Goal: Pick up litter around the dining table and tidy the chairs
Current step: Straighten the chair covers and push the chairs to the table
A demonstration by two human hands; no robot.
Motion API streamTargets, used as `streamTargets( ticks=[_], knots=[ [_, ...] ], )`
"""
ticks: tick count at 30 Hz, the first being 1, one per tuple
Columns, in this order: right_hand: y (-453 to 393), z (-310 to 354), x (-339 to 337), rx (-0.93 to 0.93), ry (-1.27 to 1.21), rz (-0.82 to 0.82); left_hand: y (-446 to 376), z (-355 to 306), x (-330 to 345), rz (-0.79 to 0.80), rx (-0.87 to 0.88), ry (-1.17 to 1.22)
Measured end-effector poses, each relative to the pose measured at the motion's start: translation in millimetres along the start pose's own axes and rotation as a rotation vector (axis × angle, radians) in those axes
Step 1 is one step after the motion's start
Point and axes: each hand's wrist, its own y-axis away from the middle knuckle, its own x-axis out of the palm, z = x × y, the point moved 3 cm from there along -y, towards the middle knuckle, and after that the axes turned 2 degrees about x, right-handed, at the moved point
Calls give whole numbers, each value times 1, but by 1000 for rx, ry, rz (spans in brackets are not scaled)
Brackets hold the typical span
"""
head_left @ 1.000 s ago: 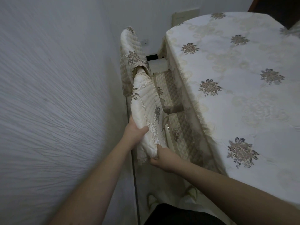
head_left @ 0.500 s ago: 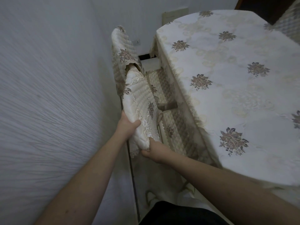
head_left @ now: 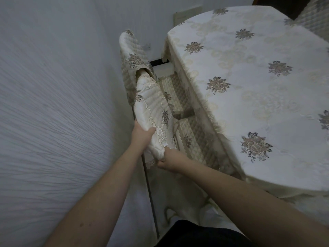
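Two chairs in cream quilted covers with embroidered flowers stand in a row between the wall and the dining table point(head_left: 249, 90). The near chair's backrest point(head_left: 153, 111) is gripped on its left edge by my left hand point(head_left: 141, 134), thumb over the front. My right hand point(head_left: 169, 158) grips the same backrest's lower right corner. The far chair's backrest point(head_left: 131, 56) stands just behind it. Both quilted seats point(head_left: 194, 139) are tucked partly under the floral tablecloth. No litter shows.
A white textured wall point(head_left: 53, 104) runs close along the left, leaving a narrow gap. A wall socket point(head_left: 148, 46) sits behind the far chair. Another quilted chair back point(head_left: 313, 22) shows at the top right. Pale floor point(head_left: 178, 193) lies below my arms.
Both hands keep the same grip on the near chair's backrest. The view has shifted slightly, and the chairs and table sit a little further left in the frame.
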Motion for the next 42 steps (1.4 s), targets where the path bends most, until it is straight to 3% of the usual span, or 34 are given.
streamTargets(
  ticks=[13, 20, 23, 27, 33, 42],
  knots=[
    [18, -21, -2, -33, -146, 20, 1, 1, -4, 37, -18, -27],
    [52, -70, -25, -25, -147, -89, 19, 0, -1, -18, -21, -155],
    [69, -96, -39, -21, -169, -129, 50, -4, 9, -55, 42, -359],
    [91, -132, -60, -59, -162, -176, 92, -21, 38, -73, 302, -720],
    [123, -200, -94, -164, 70, -331, 151, -42, 93, 10, 432, -864],
    [181, -232, -109, -225, 210, -407, 231, -67, 135, -54, 548, -1024]
  ],
)
